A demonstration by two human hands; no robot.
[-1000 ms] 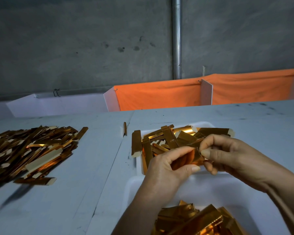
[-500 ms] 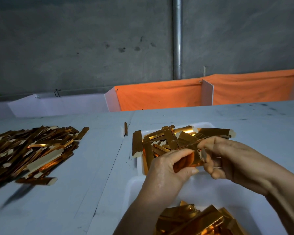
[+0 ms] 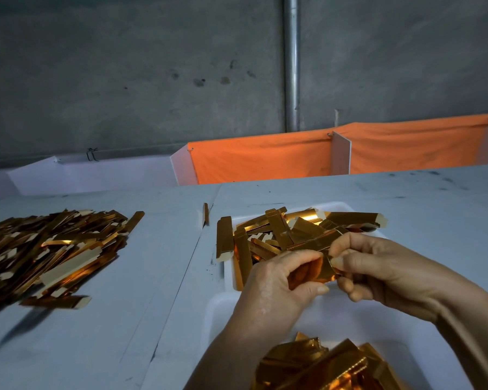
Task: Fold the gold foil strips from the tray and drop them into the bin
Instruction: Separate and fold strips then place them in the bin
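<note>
Both hands hold one gold foil strip (image 3: 323,270) just above the near edge of the white tray (image 3: 337,206). My left hand (image 3: 279,285) grips its left part between thumb and curled fingers. My right hand (image 3: 378,270) pinches its right end with thumb and fingertips. The strip is bent between them. The tray holds several flat gold strips (image 3: 276,230), some hanging over its left rim. Nearer to me, a white bin (image 3: 217,313) holds a heap of folded gold pieces (image 3: 321,364).
A big loose pile of gold strips (image 3: 48,249) lies on the white table (image 3: 124,319) at the left. One single strip (image 3: 206,213) rests by the table seam. Orange cloth partitions (image 3: 259,159) and a grey wall stand behind the table.
The hands have shifted slightly toward me and worked the strip; my right fingers have moved over its end and the bend between the hands has tightened.
</note>
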